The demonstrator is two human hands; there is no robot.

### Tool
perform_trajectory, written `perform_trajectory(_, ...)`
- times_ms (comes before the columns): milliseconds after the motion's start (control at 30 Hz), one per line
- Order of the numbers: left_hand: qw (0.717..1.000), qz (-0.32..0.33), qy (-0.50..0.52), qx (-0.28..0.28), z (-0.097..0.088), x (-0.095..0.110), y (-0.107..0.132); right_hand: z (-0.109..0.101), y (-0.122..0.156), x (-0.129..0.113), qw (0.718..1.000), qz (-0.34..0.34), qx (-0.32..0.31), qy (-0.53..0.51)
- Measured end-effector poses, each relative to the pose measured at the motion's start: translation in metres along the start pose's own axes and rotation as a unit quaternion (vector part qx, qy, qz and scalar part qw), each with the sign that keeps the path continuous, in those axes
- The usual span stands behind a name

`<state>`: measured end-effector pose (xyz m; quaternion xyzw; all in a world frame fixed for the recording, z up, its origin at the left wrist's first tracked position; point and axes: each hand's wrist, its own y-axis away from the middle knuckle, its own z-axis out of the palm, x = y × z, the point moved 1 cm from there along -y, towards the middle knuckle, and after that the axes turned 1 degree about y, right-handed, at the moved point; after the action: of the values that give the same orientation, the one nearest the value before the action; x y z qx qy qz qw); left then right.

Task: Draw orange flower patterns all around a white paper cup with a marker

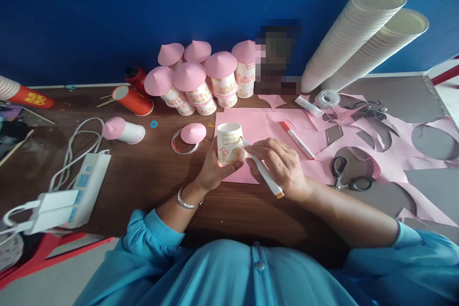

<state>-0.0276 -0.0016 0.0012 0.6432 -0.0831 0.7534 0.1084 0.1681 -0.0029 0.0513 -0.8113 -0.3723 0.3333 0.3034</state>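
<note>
My left hand (212, 172) is wrapped round a white paper cup (228, 146) held upright above the table. Orange flowers and a brick-like grid are drawn on the cup's side. In my right hand (281, 165) is a white marker pen (264, 172) with an orange end. Its tip meets the cup's side beside the grid, near the rim. Under my hands lies a sheet of pink paper (233, 119). A pink paper cone (193, 133) rests over a roll of tape (174, 144) left of the cup. Another marker (297, 140) lies on the pink paper.
Several finished cup houses with pink cone roofs (189, 76) stand at the back. Tall stacks of paper cups (353, 33) lean against the blue wall. Scissors (340, 172) lie among pink scraps (398, 153) at right. A power strip (88, 186) with cables sits at left, near a red cup (132, 100).
</note>
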Motion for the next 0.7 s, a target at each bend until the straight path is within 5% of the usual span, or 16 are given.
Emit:
perform_trajectory(467, 0.999, 0.030, 0.012, -0.005, -0.002, 0.003, -0.002, -0.006, 0.006, 0.009, 0.997, 0.050, 0.052, -0.034)
perform_trajectory(700, 0.995, 0.056, 0.081, -0.030, -0.004, 0.001, 0.000, 0.006, 0.009, 0.022, 0.983, 0.129, -0.006, -0.127)
